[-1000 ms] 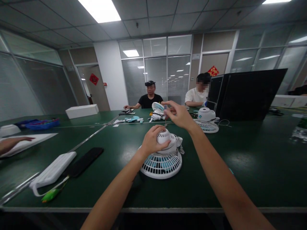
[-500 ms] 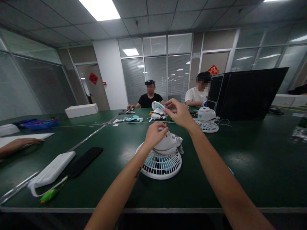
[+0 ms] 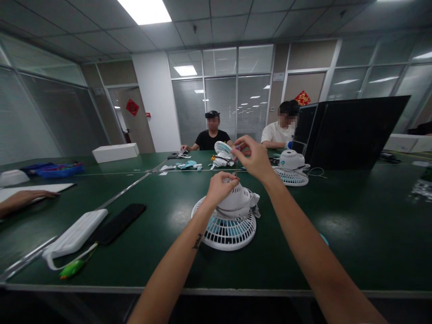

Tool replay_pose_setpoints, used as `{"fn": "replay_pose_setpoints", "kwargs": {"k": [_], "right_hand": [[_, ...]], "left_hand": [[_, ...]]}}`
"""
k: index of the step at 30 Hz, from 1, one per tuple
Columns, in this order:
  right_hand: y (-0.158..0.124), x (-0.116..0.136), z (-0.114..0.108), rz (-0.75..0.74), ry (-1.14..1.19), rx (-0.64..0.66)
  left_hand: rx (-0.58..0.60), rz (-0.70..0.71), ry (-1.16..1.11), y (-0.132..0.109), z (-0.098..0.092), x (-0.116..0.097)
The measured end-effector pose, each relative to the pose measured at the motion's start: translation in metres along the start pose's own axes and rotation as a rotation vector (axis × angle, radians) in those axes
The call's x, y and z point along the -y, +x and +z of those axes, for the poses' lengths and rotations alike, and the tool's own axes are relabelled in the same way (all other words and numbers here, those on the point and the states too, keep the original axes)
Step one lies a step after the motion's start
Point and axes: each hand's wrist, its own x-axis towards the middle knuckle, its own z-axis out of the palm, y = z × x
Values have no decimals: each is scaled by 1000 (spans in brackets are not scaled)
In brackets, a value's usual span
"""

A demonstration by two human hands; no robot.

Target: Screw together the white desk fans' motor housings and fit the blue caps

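A white fan (image 3: 229, 238) lies with its round grille down on the green table, its housing upward and pale blue blades showing through the slats. My right hand (image 3: 254, 158) is closed around the handle of a screwdriver (image 3: 236, 168), whose thin shaft points down at the top of the housing. Close to the screwdriver's tip, my left hand (image 3: 220, 189) is closed in a pinch over the housing. What sits between its fingertips is too small to make out.
Left on the table are a white power bank (image 3: 79, 229), a black phone (image 3: 121, 222) and a blue tray (image 3: 59, 169). Another person's hand (image 3: 29, 201) rests at far left. A second fan (image 3: 292, 173) stands near a black monitor (image 3: 357, 135). Two people sit opposite.
The view has shifted slightly. Both hands stay over the fan, the right one still holding the screwdriver upright; its fingers have shifted a little on the handle.
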Motion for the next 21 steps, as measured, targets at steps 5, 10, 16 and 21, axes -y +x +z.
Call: {"fn": "replay_pose_setpoints", "kwargs": {"k": [5,10,16,21], "right_hand": [[0,2,-2,-27,8,55],[1,-3,-1,-57,-112,-4],[0,0,-2,-160,-102,74],[0,6,-1,-87,-91,36]], "left_hand": [[-39,19,30,-2,0,2],[-60,8,29,-2,0,4],[-66,-6,43,-1,-1,3],[-58,7,45,-2,-2,2]]}}
